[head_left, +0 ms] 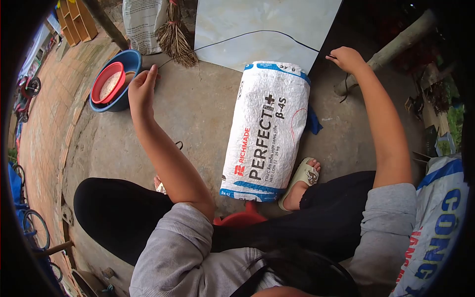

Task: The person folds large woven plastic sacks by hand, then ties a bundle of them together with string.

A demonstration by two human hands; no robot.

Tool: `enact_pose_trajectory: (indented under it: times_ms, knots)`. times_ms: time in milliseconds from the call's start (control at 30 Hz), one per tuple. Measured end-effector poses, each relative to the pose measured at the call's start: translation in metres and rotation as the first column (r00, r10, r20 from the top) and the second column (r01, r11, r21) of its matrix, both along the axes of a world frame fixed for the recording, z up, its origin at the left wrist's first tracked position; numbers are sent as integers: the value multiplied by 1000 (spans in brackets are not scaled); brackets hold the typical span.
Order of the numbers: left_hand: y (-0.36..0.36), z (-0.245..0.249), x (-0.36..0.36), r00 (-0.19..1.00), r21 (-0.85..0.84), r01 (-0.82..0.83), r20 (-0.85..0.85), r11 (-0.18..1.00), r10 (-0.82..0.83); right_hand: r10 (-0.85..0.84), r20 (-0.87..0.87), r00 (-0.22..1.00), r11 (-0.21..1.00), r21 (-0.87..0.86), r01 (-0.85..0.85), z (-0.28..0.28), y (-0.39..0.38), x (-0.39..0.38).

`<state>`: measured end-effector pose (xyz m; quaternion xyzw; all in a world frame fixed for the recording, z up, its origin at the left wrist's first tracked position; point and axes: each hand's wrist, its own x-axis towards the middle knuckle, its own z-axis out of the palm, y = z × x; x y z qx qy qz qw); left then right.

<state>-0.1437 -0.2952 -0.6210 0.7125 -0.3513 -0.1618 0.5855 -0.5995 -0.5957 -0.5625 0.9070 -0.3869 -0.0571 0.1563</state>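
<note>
A thin black cord (262,31) spans the space between my two raised hands, bowing upward in the middle. My left hand (142,94) pinches one end of it beside the basins. At the other side, the fingers of my right hand (348,59) are closed on the cord, and a loose tail hangs below them. Between my feet lies a folded white woven feed sack (262,104) with blue bands and printed lettering. Neither hand touches the sack.
A blue basin (135,55) holds a red basin (118,88) with pale contents. A pale tile-like panel (232,20) and a dried-straw bundle (174,34) stand ahead. A wooden pole (396,44) is at right, above a large printed sack (435,213). Part of something red (242,216) shows beneath me.
</note>
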Motion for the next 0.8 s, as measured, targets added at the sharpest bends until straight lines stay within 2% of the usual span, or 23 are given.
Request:
enact_pose_trajectory:
  times_ms: [33, 67, 133, 200, 267, 333, 367, 400, 433, 467, 500, 533, 567, 600, 667, 700, 733, 800]
  knots:
    - [-3, 0, -10, 995, 45, 95, -38, 995, -93, -38, -82, 996, 997, 65, 44, -1, 12, 11]
    - [-8, -5, -11, 983, 160, 162, 58, 974, -174, -72, -165, 984, 988, 125, 93, -3, 21, 23]
    - [-21, -16, -35, 926, 388, -8, 352, 922, -139, 27, -89, 996, 972, 235, -6, -26, 31, 46]
    - [-40, -30, -60, 861, 169, 207, 437, 964, -261, 184, -12, 983, 929, 328, -170, -37, 61, 82]
    - [-52, -22, -102, 828, 108, 340, 435, 934, -352, 277, 26, 960, 883, 387, -266, -38, 102, 120]
    - [-49, 0, -147, 722, 279, 201, 605, 939, -335, 391, 170, 904, 809, 404, -426, -28, 145, 144]
    - [-51, 1, -157, 664, 296, 255, 638, 921, -389, 400, 178, 899, 807, 397, -438, -31, 155, 150]
    - [-52, 0, -158, 563, 289, 404, 669, 868, -485, 410, 186, 893, 804, 388, -450, -32, 160, 153]
    - [-57, -3, -154, 630, 281, 604, 407, 746, -662, 516, 171, 839, 783, 304, -543, -35, 157, 152]
    - [-61, -6, -150, 596, 201, 770, 114, 606, -795, 515, 174, 839, 782, 305, -543, -37, 152, 148]
    - [-61, -11, -146, 597, 204, 768, 115, 607, -794, 530, 188, 827, 779, 277, -562, -38, 147, 143]
    - [-60, -11, -143, 618, 353, 670, 223, 653, -754, 547, 200, 813, 775, 248, -582, -37, 140, 138]
    - [-60, -12, -139, 615, 480, 541, 333, 690, -714, 609, 246, 754, 760, 89, -644, -43, 133, 134]
    - [-61, -18, -133, 616, 480, 540, 334, 691, -713, 611, 246, 753, 759, 88, -645, -46, 125, 128]
    - [-60, -34, -119, 634, 393, 589, 317, 707, -705, 651, 178, 738, 741, 62, -669, -41, 121, 120]
    - [-58, -41, -115, 634, 317, 567, 421, 760, -649, 716, 232, 658, 682, -32, -731, -42, 121, 118]
    - [-57, -40, -118, 634, 315, 570, 420, 759, -650, 715, 229, 661, 683, -30, -729, -42, 124, 118]
    - [-56, -40, -128, 680, 173, 335, 636, 926, -365, 768, 283, 574, 622, -120, -773, -46, 132, 122]
